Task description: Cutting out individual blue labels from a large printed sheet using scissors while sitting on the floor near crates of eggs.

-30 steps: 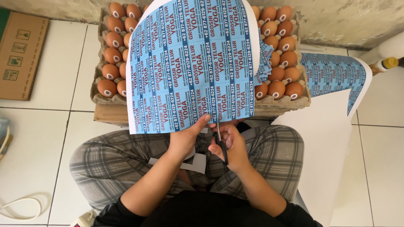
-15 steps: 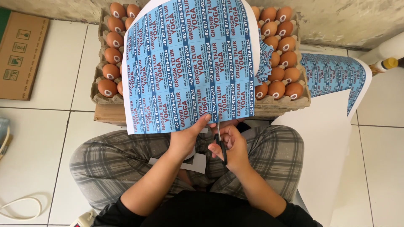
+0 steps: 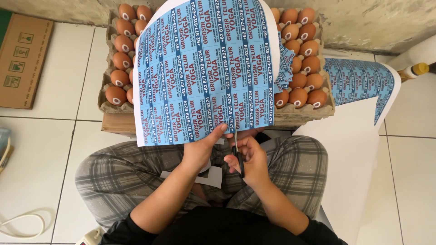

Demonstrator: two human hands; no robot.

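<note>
A large sheet of blue printed labels [image 3: 206, 68] stands upright in front of me, over my lap. My left hand [image 3: 204, 147] pinches its bottom edge near the middle. My right hand [image 3: 250, 159] grips black-handled scissors [image 3: 237, 152], whose blades point up into the sheet's lower edge just right of my left thumb. Behind the sheet, brown eggs [image 3: 120, 59] with small round stickers fill cardboard trays [image 3: 106, 106]; the sheet hides the middle of them.
A second label sheet [image 3: 359, 81] curls over a white surface at the right. A brown cardboard box [image 3: 22, 59] lies at the far left. Paper scraps [image 3: 211, 177] rest on my checked trousers. A bottle with a yellow cap [image 3: 415, 70] sits at the right edge.
The label sheet has shifted slightly, its lower left corner dropping a little. Both hands stay at its bottom edge with the scissors in the cut.
</note>
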